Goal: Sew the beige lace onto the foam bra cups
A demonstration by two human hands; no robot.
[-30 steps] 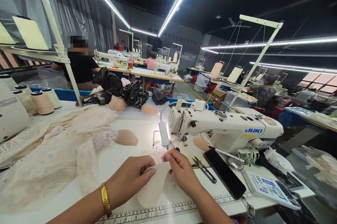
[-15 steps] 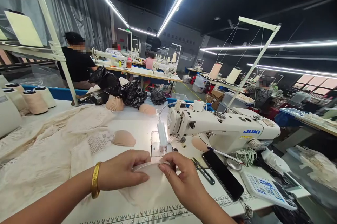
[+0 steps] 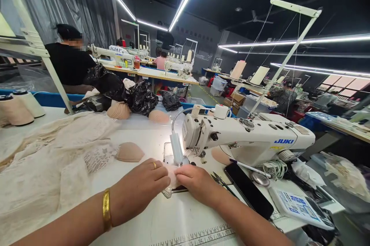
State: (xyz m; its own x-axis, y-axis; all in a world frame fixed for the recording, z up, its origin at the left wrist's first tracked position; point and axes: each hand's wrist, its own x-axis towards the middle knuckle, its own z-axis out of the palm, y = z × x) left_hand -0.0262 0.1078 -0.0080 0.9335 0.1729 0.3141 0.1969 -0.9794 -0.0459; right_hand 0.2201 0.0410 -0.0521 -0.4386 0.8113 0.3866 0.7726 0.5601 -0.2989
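A small piece of pale fabric (image 3: 172,178) lies at the needle area of the white sewing machine (image 3: 245,134). My left hand (image 3: 141,186), with a gold bracelet and a ring, is closed on its left side. From the right, my right hand (image 3: 198,182) pinches the fabric close to the needle. A lit lamp (image 3: 176,147) on a bendable neck stands just behind the fingers. To the left rests a beige cup pad (image 3: 130,152), beside heaped cream lace fabric (image 3: 72,161). Fingertips of both hands are partly hidden.
Scissors (image 3: 224,183), a black phone (image 3: 248,190) and a white-and-blue box (image 3: 300,207) lie at the right. Black plastic bags (image 3: 143,97) and thread cones (image 3: 30,103) stand behind. A person in black (image 3: 69,61) sits at the back left.
Both hands have moved forward to the needle area with the fabric, which was held up nearer the front edge. My left hand has turned palm down. The view has shifted slightly.
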